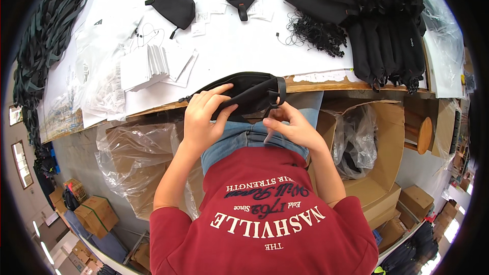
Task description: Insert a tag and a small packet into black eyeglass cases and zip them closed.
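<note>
A black zippered pouch (249, 99) lies on its side at the table's front edge, its opening spread toward me. My left hand (206, 117) grips its left part, fingertips over the rim of the opening and thumb against the near side. At the pouch's right end, beside a short black strap loop (281, 90), my right hand (291, 125) is closed in a pinch. A thin pale object (268, 136) sticks out below those fingertips; its kind is too small to make out. The inside of the pouch is mostly dark.
Finished-looking black pouches (175, 7) lie at the back of the white table (229, 53). A large pile of pouches (382, 35) and tangled black cords (318, 33) sit at right. White cards (147, 66) stand left; black straps (56, 30) hang beyond. Open cartons (382, 147) flank my lap.
</note>
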Demonstrator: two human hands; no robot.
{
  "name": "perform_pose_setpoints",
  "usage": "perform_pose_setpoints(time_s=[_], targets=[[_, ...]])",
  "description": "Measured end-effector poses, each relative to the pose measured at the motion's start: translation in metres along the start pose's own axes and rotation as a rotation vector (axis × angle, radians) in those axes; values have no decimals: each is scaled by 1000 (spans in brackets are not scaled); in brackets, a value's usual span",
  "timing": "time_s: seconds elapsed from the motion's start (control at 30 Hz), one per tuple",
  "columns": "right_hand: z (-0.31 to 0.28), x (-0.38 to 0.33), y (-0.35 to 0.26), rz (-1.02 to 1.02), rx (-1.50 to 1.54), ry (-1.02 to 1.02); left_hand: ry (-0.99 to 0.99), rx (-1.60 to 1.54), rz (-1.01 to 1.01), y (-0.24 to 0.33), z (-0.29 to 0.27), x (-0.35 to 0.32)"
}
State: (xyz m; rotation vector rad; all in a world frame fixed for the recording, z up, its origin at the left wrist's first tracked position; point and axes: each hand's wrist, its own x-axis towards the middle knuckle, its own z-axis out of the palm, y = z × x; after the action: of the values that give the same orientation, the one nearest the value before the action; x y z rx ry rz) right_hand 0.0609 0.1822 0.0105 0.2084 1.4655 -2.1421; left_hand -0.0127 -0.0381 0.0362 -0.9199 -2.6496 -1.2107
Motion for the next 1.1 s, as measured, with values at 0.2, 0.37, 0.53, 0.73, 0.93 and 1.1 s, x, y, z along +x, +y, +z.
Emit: perform_pose_setpoints(time_s=[0.2,0.37,0.53,0.73,0.93,1.1], targets=[[-32,-10,-3,-44,-265,-5,82,78,-44,-15,-9,-2],[-41,-25,-16,-202,236,-216,9,159,-150,-27,-22,-11],[-65,-26,3,-472,621,-289,-49,61,-202,-17,-25,-11],[-63,-11,-13,-737,730,-313,-378,-175,-217,11,-27,-14],[-54,26,4,-460,812,481,-841,-488,-179,36,-28,-18],[-8,30,0,-307,699,319,-928,-512,-114,35,-25,-6]])
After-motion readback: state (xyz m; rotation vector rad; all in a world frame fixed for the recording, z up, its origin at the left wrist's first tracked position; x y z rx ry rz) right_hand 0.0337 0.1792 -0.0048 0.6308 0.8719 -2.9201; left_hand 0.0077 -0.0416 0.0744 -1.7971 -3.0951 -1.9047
